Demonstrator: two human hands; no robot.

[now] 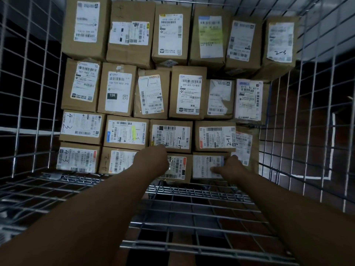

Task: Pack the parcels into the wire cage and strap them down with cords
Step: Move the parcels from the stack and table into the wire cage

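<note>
Brown cardboard parcels with white shipping labels are stacked several rows high against the back of the wire cage (38, 104). Both my arms reach in to the bottom row. My left hand (152, 160) sits at the left edge of a parcel with a red-tabbed label (177, 168), fingers curled over it and mostly hidden. My right hand (231, 167) grips the neighbouring parcel with a large white label (204, 166), thumb on its face and fingers round its right side. A taller parcel (247, 148) stands just right of that hand.
Wire mesh walls rise on the left and right (311, 116). The cage's mesh floor (192, 217) stretches bare from the parcels toward me. Dark reddish ground shows through the mesh, with a white painted line (311, 177) outside on the right.
</note>
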